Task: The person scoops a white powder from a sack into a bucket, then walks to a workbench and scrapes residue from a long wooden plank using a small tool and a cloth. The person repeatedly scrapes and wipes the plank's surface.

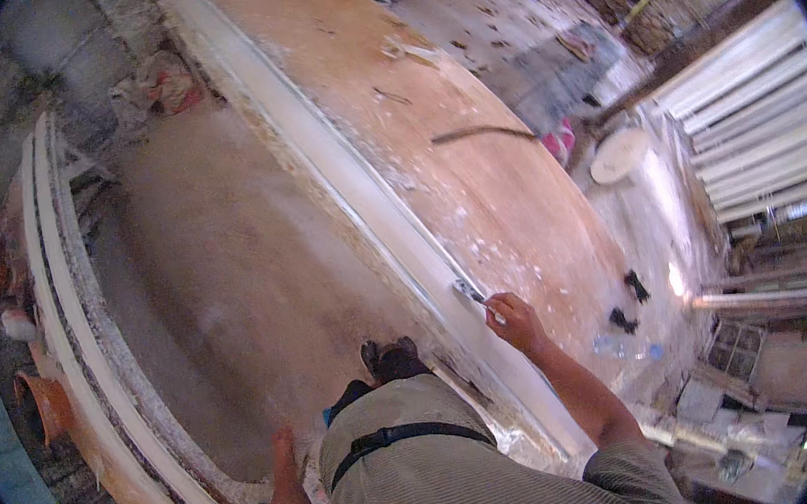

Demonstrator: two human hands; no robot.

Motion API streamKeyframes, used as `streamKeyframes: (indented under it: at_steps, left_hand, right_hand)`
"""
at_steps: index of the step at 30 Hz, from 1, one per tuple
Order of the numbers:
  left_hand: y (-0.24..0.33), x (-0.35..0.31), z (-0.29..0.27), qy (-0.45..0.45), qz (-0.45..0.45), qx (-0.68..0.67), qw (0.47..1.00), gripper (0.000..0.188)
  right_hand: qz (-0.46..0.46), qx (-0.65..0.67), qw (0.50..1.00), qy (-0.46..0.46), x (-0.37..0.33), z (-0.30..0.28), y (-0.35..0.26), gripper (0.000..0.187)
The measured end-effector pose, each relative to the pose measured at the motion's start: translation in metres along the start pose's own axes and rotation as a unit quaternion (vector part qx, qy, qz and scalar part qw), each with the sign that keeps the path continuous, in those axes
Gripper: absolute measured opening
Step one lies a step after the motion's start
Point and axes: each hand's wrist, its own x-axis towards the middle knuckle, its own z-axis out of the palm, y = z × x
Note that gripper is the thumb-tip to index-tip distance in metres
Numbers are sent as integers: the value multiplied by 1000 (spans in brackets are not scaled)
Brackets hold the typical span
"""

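A long white moulded strip (384,219) runs diagonally along the near edge of a wide wooden board. My right hand (516,325) is closed around a small brush (469,291), as far as its blurred shape shows. The brush's head rests on or just over the strip, toward its nearer end. Down beside my left hip hangs my left hand (284,446), with fingers loosely extended and nothing seen in them.
White crumbs dot the wooden board (508,199), where a dark curved rod (481,132) and black gloves (629,303) also lie. Another bench with long white strips (76,292) stands left across the dusty floor. An orange pot (45,407) and a plastic bottle (627,347) are nearby.
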Motion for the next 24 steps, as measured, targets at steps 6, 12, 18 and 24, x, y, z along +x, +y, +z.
streamKeyframes:
  at_steps: [6, 12, 18, 24]
  left_hand:
    - [-6, -22, -18, -93, 15, 48, 994, 25]
    - [91, 37, -3, -143, 72, 84, 984, 39]
    - [256, 151, -6, -45, 50, -129, 989, 39]
    - [386, 224, -51, 7, 231, -129, 964, 38]
  right_hand:
    - [-36, 19, 999, 9, 171, 70, -13, 16]
    - [-1, 38, 999, -2, 386, 153, -38, 17]
    - [-12, 32, 999, -14, 584, 234, -55, 19]
    - [-31, -12, 999, -27, 773, 292, -83, 18]
